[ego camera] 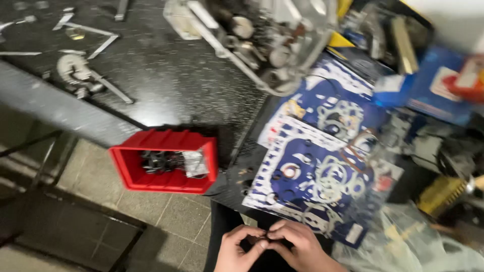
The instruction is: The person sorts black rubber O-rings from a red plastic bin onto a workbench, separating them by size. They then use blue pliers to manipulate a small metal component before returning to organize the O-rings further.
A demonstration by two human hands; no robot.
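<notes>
left hand (237, 249): bottom centre, below the surface edge, fingers curled in and meeting the right hand's fingertips
right hand (301, 247): just beside the left, touching it, fingers bent inward
fingers: both sets pressed together around something tiny between them; too small and blurred to tell what it is
held item: between the two hands' fingertips at the bottom edge of the view, off the surface, above the floor
surface (166, 70): dark, shiny, fills the upper left
red bin (132, 166): at the surface's front edge, left of the hands, dark small parts and a clear bag inside
gasket sheets (322, 166): blue and white, flat on the surface just above the hands, overlapping
engine part (262, 40): metal casing, top centre, blurred
tools (85, 75): metal pieces scattered top left, well apart from the hands
plastic bag (413, 242): clear, bottom right, near the right hand
floor (171, 216): tiled, under the surface edge
</notes>
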